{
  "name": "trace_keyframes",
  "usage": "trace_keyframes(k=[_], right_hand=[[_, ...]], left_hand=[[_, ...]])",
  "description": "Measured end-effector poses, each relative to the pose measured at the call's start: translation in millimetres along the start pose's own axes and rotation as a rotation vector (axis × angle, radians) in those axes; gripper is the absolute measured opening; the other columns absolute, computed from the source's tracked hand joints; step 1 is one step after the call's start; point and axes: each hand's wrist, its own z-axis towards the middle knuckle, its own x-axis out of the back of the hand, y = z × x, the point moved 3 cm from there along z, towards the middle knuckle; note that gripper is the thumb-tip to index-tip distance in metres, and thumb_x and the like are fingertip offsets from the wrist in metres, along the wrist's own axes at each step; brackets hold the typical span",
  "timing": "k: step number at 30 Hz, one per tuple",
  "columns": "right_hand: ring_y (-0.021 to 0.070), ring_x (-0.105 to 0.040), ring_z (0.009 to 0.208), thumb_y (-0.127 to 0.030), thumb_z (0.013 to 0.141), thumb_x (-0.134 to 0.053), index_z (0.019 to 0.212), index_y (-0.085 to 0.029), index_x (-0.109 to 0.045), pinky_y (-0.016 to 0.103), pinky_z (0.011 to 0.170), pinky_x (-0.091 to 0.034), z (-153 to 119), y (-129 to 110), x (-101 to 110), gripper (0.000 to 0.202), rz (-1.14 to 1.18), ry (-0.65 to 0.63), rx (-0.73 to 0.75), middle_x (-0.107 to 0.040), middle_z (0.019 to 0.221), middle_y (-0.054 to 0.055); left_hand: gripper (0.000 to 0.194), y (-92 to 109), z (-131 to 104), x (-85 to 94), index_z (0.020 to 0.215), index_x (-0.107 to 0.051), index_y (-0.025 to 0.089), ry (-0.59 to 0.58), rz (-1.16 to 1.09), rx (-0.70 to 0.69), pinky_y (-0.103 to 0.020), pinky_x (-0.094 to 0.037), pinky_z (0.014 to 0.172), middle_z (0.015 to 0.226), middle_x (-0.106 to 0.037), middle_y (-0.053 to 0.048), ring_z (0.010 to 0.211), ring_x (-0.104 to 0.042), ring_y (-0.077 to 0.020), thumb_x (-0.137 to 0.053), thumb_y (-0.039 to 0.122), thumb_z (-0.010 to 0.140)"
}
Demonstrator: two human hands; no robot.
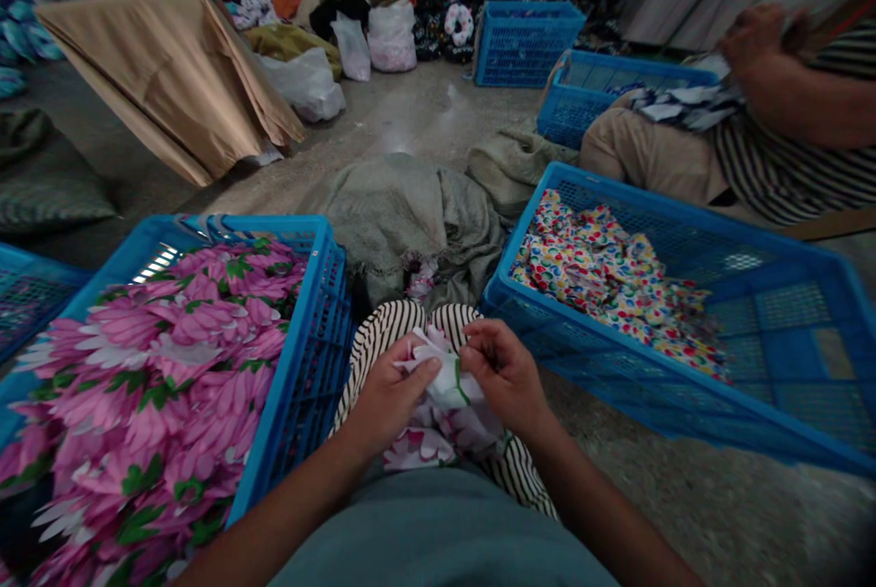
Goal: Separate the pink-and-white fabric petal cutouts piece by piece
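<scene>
- Left hand (pixel 391 393) is pinching white cloth (pixel 443 389) above striped trousers (pixel 375 338), seemingly to steady it.
- Right hand (pixel 505 375) is bending its fingers beside green strip (pixel 460 383), perhaps for fine work; its grip I cannot tell.

crates (pixel 684 368): plastic, slatted | sack (pixel 403 213): rough cloth | floor (pixel 712 496): matt

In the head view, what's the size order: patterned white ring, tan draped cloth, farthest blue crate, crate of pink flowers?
Crate of pink flowers
Tan draped cloth
Farthest blue crate
Patterned white ring
Nearness enlarges the first, so real sizes are unsure.
</scene>
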Motion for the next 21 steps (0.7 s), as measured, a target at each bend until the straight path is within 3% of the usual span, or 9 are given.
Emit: trace_keyframes(k=[2,4,6,9,13,15,18,21], right_hand=[[0.0107,-0.042,0.05,-0.018,0.076,-0.055,0.09,-0.024,-0.052,0.022,0.049,-0.031,0.9,1.1,9.0,0.016,0.025,0.131,-0.002,-0.049,0.057,-0.005],[0.0103,-0.041,0.05,-0.021,0.076,-0.055,0.09,-0.023,-0.052,0.022,0.048,-0.03,0.7,2.6,14.4,0.014,0.051,0.136,-0.03,-0.048,0.056,-0.005],[0.0095,-0.036,0.047,-0.029,0.079,-0.051,0.089,-0.021,-0.053,0.021,0.045,-0.027,-0.5,4.3,13.1,0.012,0.105,0.002,-0.08,-0.043,0.054,-0.005],[0.0087,-0.028,0.045,-0.041,0.084,-0.041,0.086,-0.018,-0.054,0.022,0.042,-0.021,-3.9,5.2,3.0,0.027,0.188,-0.233,-0.146,-0.038,0.054,-0.005],[0.0081,-0.027,0.046,-0.045,0.083,-0.042,0.081,-0.017,-0.055,0.021,0.042,-0.019,-4.8,7.4,-9.4,0.031,0.2,-0.312,-0.195,-0.038,0.058,-0.004],[0.0076,-0.026,0.045,-0.045,0.083,-0.043,0.078,-0.017,-0.055,0.021,0.042,-0.018,-4.1,9.5,-12.5,0.03,0.201,-0.322,-0.209,-0.037,0.057,-0.004],[0.0075,-0.024,0.044,-0.043,0.085,-0.041,0.077,-0.017,-0.054,0.021,0.042,-0.018,-3.1,9.8,-12.1,0.031,0.213,-0.369,-0.212,-0.034,0.053,-0.005],[0.0076,-0.026,0.046,-0.043,0.085,-0.041,0.076,-0.015,-0.054,0.021,0.043,-0.02,-1.9,3.2,-6.8,0.032,0.178,-0.445,-0.191,-0.034,0.053,-0.005]], left_hand=[[0.013,1.9,-1.9,0.6,0.07,-0.052,0.017,0.061,0.046,-0.071,-0.018,-0.038,0.049,0.057,-0.053,0.005,0.05,-0.048,-0.0071,-0.061,0.026,0.072],[0.014,5.0,-2.8,1.0,0.07,-0.05,0.017,0.107,0.026,-0.099,-0.017,-0.037,0.049,0.058,-0.052,0.006,0.05,-0.047,-0.0069,-0.06,0.027,0.072],[0.016,7.8,-2.5,-0.1,0.071,-0.049,0.018,0.136,-0.039,-0.081,-0.018,-0.038,0.05,0.059,-0.052,0.006,0.052,-0.049,-0.0074,-0.061,0.027,0.071],[0.016,8.0,-1.2,-5.0,0.076,-0.047,0.018,0.151,-0.174,0.002,-0.02,-0.039,0.051,0.061,-0.053,0.005,0.051,-0.05,-0.0083,-0.061,0.025,0.071],[0.014,4.0,-2.1,-10.0,0.085,-0.046,0.02,0.107,-0.265,0.065,-0.021,-0.038,0.052,0.063,-0.053,0.004,0.051,-0.05,-0.0093,-0.056,0.025,0.076],[0.01,5.5,-4.5,-6.5,0.083,-0.048,0.021,0.13,-0.16,-0.031,-0.02,-0.037,0.053,0.064,-0.053,0.004,0.053,-0.049,-0.0092,-0.054,0.024,0.077],[0.002,15.2,-10.0,1.7,0.078,-0.055,0.02,0.169,0.205,-0.31,-0.02,-0.037,0.058,0.069,-0.054,0.002,0.061,-0.05,-0.0106,-0.056,0.021,0.076],[0.009,25.3,-14.9,2.0,0.081,-0.059,0.02,0.02,0.515,-0.615,-0.023,-0.038,0.066,0.074,-0.056,-0.001,0.069,-0.051,-0.0132,-0.052,0.016,0.077]])
